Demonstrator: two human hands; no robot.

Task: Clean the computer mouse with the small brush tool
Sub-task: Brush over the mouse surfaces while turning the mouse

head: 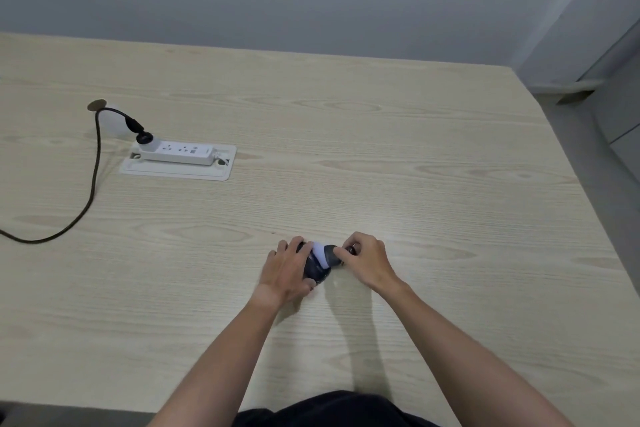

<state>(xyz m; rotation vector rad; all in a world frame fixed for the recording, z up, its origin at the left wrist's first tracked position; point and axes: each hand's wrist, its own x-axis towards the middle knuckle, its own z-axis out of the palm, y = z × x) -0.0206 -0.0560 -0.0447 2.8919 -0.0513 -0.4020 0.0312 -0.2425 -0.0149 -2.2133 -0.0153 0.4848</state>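
Observation:
A dark computer mouse (316, 272) lies on the light wooden desk (381, 156), near the front middle. My left hand (285, 269) rests on its left side and grips it, fingers curled over the top. A small brush tool (323, 255) with pale bristles and a dark body lies across the top of the mouse. My right hand (367, 260) pinches the brush's dark end from the right. Much of the mouse is hidden under my left hand and the brush.
A white power strip (180, 151) sits on a white plate at the left. A black plug and cable (95, 163) run from it to a desk grommet hole (96, 105) and off the left edge. The desk's right edge drops to a grey floor.

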